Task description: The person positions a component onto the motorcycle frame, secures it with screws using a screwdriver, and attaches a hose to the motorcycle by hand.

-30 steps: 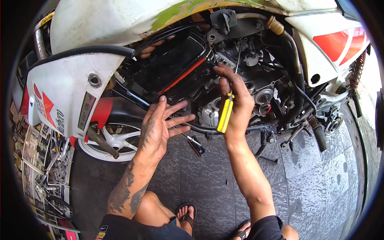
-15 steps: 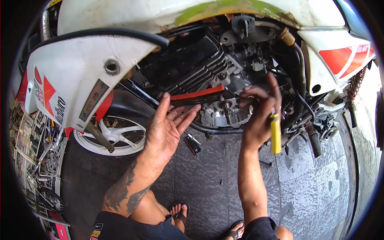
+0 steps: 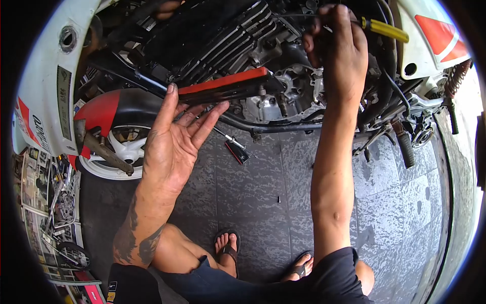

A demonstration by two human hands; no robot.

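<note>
In the head view, my left hand is palm up at the near end of a long black piece with a red upper face. My thumb is on one side and my fingers are underneath, supporting it in front of the engine. My right hand is higher, in front of the engine's upper right. Its curled fingers hold a screwdriver with a yellow handle. The handle sticks out to the right, and the thin shaft runs left toward the black cooling fins. Where its tip ends is unclear.
A white motorcycle fairing stands at the left, above the front wheel. On the tiled floor lie a red-and-black tool and a small dark bit. A glass case of parts is at far left. The footpeg juts out right.
My right hand has risen, and the screwdriver has swung from upright to nearly level. My left hand has shifted left with the red-and-black piece. The view has tilted downward and moved closer.
</note>
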